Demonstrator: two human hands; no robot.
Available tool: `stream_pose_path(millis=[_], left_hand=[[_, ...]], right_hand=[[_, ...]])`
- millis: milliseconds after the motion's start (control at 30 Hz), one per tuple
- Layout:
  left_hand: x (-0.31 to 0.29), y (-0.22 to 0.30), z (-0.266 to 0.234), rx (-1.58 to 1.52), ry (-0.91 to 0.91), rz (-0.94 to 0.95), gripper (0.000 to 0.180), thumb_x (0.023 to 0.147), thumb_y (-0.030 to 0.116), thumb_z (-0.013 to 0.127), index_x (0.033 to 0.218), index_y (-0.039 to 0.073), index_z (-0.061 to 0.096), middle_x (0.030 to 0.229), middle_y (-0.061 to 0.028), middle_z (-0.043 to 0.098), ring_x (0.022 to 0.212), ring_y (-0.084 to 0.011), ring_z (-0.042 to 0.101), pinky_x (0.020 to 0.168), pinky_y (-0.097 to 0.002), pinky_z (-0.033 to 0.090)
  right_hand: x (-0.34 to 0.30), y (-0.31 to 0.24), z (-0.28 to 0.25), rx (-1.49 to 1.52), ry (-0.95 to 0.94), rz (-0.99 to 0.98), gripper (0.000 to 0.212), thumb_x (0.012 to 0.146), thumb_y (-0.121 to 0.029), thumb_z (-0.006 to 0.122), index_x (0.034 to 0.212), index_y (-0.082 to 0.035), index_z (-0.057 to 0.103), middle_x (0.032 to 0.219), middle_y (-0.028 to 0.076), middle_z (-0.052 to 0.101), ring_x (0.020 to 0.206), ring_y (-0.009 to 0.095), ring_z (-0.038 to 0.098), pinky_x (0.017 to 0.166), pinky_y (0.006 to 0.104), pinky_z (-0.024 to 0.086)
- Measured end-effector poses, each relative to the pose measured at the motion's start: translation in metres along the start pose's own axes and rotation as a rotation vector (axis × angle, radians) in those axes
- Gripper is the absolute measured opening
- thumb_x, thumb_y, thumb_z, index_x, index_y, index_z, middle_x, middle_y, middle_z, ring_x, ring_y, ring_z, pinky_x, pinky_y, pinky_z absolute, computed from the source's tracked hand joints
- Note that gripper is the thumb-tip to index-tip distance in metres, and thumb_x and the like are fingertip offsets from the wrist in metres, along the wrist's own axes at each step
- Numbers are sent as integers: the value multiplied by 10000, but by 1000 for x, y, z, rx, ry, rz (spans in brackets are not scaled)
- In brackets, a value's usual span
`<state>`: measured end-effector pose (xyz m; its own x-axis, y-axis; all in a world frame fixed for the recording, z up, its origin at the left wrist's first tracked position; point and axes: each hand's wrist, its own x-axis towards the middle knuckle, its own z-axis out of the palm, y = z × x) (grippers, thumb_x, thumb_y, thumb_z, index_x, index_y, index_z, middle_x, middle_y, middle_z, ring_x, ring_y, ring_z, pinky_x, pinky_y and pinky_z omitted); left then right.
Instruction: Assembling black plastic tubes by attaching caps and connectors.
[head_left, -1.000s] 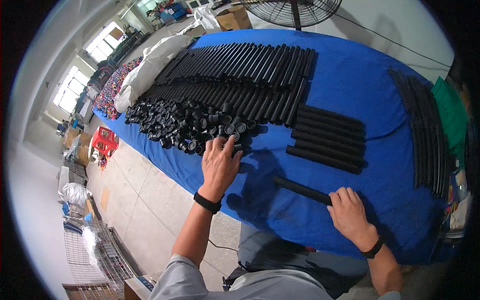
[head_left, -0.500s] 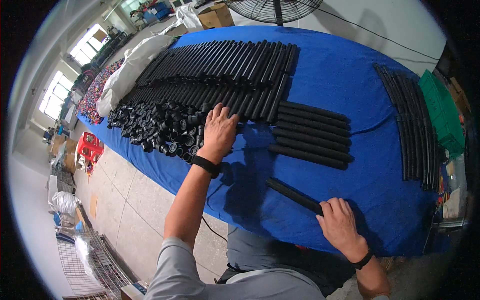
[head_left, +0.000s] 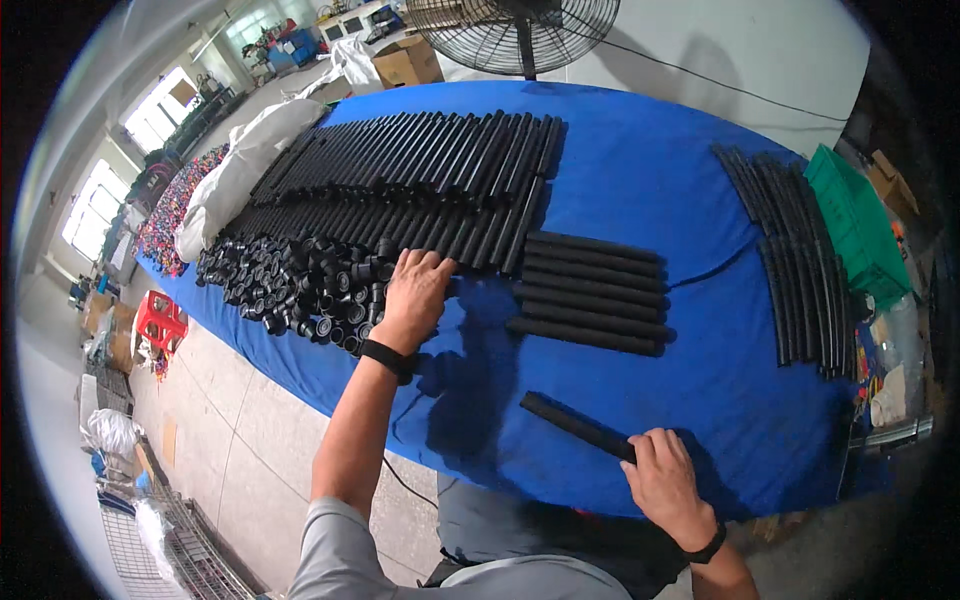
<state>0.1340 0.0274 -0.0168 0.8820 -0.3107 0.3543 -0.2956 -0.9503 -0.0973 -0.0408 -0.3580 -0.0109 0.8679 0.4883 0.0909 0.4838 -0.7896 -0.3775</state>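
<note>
Evidently, one dark tube (head_left: 575, 424) sits apart from the others near the front edge of the blue-covered worktop (head_left: 650, 150), its free end angled up and to the left. The right hand (head_left: 666, 478) grips its other end, fingers wrapped over the top; whether the tube rests on the cloth or is slightly raised is hard to tell. With only that end held, the free end could swing or dip if the grasp loosens.

The left hand (head_left: 416, 297) reaches to the right-hand edge of a heap of black caps (head_left: 290, 285), fingers bent; whether they hold a cap is hidden. Since the caps lie loose and piled, a careless pull might set several rolling, perhaps off the nearby front edge. Just behind, the near row of tubes (head_left: 440, 232) is close enough that a knuckle could knock one askew.

To the right of that row, a short set of dark tubes (head_left: 592, 300) lies crosswise. Farther right, longer bundled tubes (head_left: 800, 270) lie beside a green crate (head_left: 855, 230).
</note>
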Motion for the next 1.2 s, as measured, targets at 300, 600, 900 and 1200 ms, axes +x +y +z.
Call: stream_pose_path(millis=[300, 600, 900, 1200], left_hand=[[-17, 71, -60, -1908, 3, -623, 275, 884, 78, 519, 1106, -39, 634, 1031, -113, 648, 848, -191, 630, 740, -317, 531], [-23, 214, -19, -2299, -700, -691, 192, 924, 148, 614, 1076, 34, 633, 759, -10, 571, 658, -107, 568, 508, -225, 428], [-19, 248, -10, -2523, -809, -13, 436, 879, 102, 691, 1297, 36, 584, 731, 27, 580, 634, -43, 520, 545, -207, 384], [-28, 232, -15, -2568, -947, 69, 473, 796, 40, 762, 1244, -4, 617, 845, -15, 668, 698, -66, 603, 647, -217, 474]], right_hand=[[-32, 32, -20, 205, 28, 260, 299, 848, -88, 637, 1109, 28, 549, 1044, 197, 563, 965, 376, 562, 832, 447, 459], [-58, 66, -36, 485, 175, 710, 301, 751, -172, 808, 916, 6, 629, 703, 11, 568, 657, 92, 498, 587, 267, 417], [-54, 56, -44, 156, 41, 453, 374, 772, -168, 788, 1047, -8, 591, 972, 115, 635, 853, 199, 618, 739, 338, 496], [-39, 53, -31, 503, 113, 335, 528, 689, -63, 836, 1117, -13, 530, 948, 130, 642, 875, 217, 649, 773, 325, 522]])
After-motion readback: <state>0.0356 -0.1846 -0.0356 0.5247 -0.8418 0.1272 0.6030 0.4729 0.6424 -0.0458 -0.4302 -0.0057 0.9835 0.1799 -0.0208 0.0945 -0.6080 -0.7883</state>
